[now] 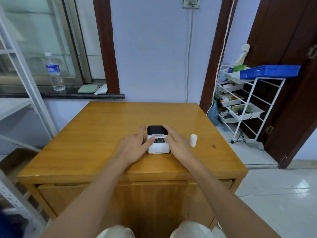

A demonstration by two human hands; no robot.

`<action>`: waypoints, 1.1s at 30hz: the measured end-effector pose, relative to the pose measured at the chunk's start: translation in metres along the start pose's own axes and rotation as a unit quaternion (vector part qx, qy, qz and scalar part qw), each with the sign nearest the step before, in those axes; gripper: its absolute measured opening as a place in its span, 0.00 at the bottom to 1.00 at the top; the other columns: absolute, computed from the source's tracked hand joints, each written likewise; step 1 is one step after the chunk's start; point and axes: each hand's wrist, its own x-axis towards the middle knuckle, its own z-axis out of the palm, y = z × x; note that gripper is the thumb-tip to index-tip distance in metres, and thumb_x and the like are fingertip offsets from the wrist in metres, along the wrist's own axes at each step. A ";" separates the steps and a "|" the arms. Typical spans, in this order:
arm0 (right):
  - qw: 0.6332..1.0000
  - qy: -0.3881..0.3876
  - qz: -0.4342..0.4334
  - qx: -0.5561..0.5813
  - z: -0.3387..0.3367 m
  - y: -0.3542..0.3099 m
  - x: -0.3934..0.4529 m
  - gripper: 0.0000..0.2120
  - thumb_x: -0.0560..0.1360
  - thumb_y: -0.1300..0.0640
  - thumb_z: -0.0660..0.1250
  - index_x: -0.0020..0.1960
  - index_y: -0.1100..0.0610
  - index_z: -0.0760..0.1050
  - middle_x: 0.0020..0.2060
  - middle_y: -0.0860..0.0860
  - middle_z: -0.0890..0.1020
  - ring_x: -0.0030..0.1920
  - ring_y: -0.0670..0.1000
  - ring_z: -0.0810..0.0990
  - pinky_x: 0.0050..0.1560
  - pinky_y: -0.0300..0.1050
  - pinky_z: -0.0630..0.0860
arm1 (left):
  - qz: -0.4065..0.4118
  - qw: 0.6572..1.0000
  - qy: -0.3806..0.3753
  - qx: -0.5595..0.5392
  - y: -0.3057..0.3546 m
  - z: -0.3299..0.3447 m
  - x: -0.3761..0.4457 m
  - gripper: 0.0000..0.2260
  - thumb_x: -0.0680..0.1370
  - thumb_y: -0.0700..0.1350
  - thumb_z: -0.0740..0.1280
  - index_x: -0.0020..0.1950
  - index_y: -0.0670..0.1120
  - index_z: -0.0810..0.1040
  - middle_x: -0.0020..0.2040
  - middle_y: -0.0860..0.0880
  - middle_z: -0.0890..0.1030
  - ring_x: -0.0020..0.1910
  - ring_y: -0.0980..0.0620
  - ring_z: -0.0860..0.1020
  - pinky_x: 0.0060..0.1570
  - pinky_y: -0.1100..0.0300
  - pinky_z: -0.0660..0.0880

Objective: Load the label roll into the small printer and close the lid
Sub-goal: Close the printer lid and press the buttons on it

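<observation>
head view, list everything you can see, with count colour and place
small box-shaped printer: 1, white body with black lid, centre of the table, lid down
upright cylindrical label roll: 1, white, on the table right of the printer, apart from it
square wooden table: 1, honey brown, middle of the view
clear plastic water bottle: 1, blue label, on the dark window sill at left
folded cloth: 1, pale green, on the sill
wire rack with trays: 1, white, right of the table
perforated plastic basket: 1, blue, on top of the rack
left hand: 1, grip on the printer's left side
right hand: 1, grip on the printer's right side
</observation>
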 end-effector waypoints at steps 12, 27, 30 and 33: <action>0.999 0.000 0.018 -0.047 -0.001 -0.003 0.003 0.27 0.82 0.48 0.59 0.81 0.42 0.62 0.56 0.49 0.82 0.52 0.50 0.80 0.59 0.57 0.80 | -0.061 0.996 -0.036 -0.054 0.011 -0.001 -0.002 0.27 0.78 0.63 0.53 0.74 0.54 0.61 0.43 0.52 0.84 0.42 0.48 0.83 0.48 0.47 0.80; 0.998 -0.012 -0.010 -0.056 0.000 0.004 0.008 0.27 0.82 0.52 0.59 0.81 0.44 0.63 0.58 0.49 0.83 0.57 0.51 0.79 0.60 0.51 0.75 | -0.093 0.989 -0.029 -0.111 0.013 0.002 0.000 0.25 0.75 0.64 0.57 0.69 0.56 0.62 0.42 0.51 0.84 0.39 0.48 0.82 0.39 0.50 0.77; 0.999 -0.010 -0.003 -0.050 0.001 0.007 0.012 0.28 0.82 0.51 0.60 0.81 0.44 0.62 0.63 0.50 0.81 0.61 0.52 0.78 0.64 0.53 0.75 | -0.098 0.986 -0.033 -0.128 0.014 0.001 0.000 0.24 0.74 0.62 0.58 0.68 0.56 0.62 0.40 0.51 0.82 0.38 0.48 0.81 0.35 0.52 0.73; 0.998 -0.008 -0.001 -0.056 0.001 0.006 0.010 0.28 0.81 0.51 0.59 0.81 0.44 0.63 0.62 0.49 0.82 0.60 0.51 0.78 0.64 0.53 0.75 | -0.099 0.986 -0.036 -0.130 0.017 0.000 0.000 0.24 0.75 0.61 0.59 0.69 0.55 0.62 0.41 0.50 0.83 0.39 0.47 0.82 0.36 0.51 0.74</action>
